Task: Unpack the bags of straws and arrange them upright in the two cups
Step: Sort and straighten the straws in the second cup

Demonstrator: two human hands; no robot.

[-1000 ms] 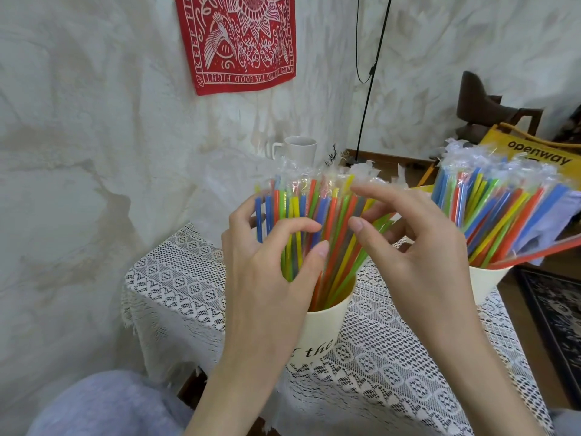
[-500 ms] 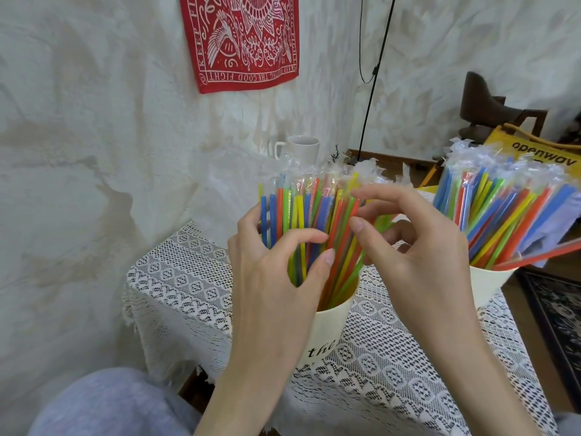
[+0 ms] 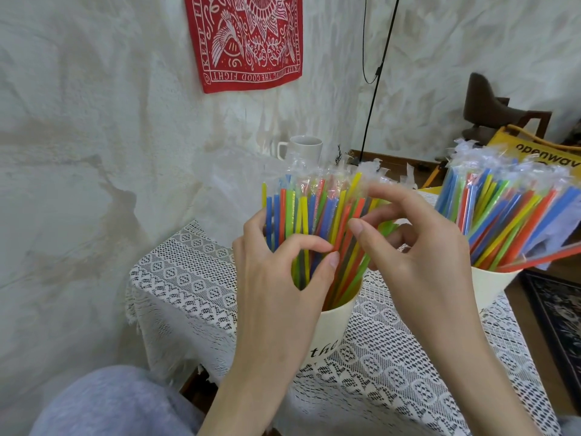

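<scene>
I had both cups loaded; my left hand [image 3: 276, 278] curled its fingers round the straws [image 3: 317, 221] in the near cup [image 3: 333, 335] on the counter [image 3: 188, 278], my right hand [image 3: 418, 247] pinching some. I judged straightening them came next.

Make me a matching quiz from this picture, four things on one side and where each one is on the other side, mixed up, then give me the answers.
Things
1. near cup
2. red cloth
3. white mug
4. yellow bag

Places
A. hanging on the wall
B. far right, behind the second cup of straws
C. on the lace tablecloth, partly behind the left hand and right hand
D. at the back of the table, behind the near straws

Pairs: 1-C, 2-A, 3-D, 4-B
</scene>
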